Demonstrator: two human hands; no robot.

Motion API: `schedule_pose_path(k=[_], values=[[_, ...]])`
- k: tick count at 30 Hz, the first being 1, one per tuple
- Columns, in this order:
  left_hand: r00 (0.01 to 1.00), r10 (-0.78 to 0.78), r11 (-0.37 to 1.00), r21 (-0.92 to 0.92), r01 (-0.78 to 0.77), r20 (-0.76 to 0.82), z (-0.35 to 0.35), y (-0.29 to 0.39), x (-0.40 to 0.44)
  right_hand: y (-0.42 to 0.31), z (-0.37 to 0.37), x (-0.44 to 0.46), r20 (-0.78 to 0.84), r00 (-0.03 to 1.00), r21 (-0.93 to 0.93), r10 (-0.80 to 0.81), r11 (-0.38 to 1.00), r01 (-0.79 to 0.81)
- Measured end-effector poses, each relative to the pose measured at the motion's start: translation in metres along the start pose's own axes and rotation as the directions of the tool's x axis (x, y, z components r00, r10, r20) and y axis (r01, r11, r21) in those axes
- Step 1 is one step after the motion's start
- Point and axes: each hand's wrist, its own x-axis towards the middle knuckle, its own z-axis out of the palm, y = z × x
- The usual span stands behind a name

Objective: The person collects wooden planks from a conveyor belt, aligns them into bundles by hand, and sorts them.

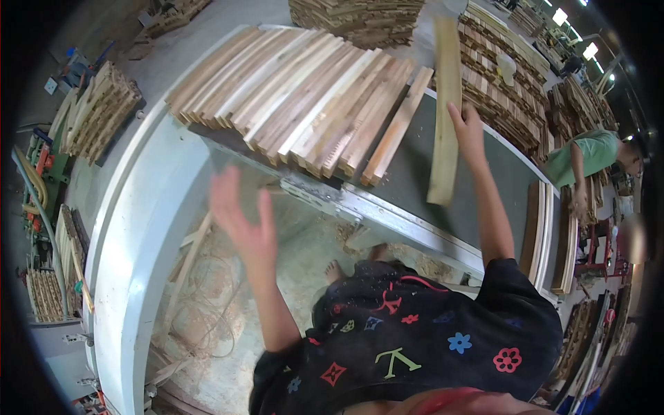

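Observation:
My right hand (466,131) grips a long, pale wooden board (446,149), lifted above the dark machine bed (418,142) and tilted nearly upright in the view. My left hand (240,214) is raised in the air, slightly blurred, fingers apart and holding nothing. It is nearest the front ends of a row of wooden strips (297,97) laid side by side on the bed. A single strip (398,128) lies a little apart at the row's right end, beside the held board.
A white curved machine housing (131,242) stands at left, and a metal rail (387,218) edges the bed. Boards (536,228) lie at the bed's right end. Stacked wood (498,90) stands behind. A co-worker in a green shirt (588,159) bends at right. Sawdust (214,297) covers the floor.

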Motion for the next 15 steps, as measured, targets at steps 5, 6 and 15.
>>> schedule_pose_path(k=[5, 6, 15], values=[[0.799, -0.507, 0.839, -0.027, 0.543, 0.324, -0.021, -0.092, -0.17, 0.045, 0.085, -0.004, 0.084, 0.911, -0.121, 0.403, 0.912, -0.392], [0.732, -0.598, 0.782, 0.036, 0.622, 0.326, -0.03, -0.103, -0.209, 0.036, 0.096, -0.001, 0.06, 0.916, -0.126, 0.396, 0.914, -0.387], [-0.173, -0.898, -0.195, -0.013, 0.981, 0.405, -0.112, -0.173, -0.554, -0.006, 0.128, 0.011, 0.2, 0.846, -0.118, 0.494, 0.869, -0.48]])
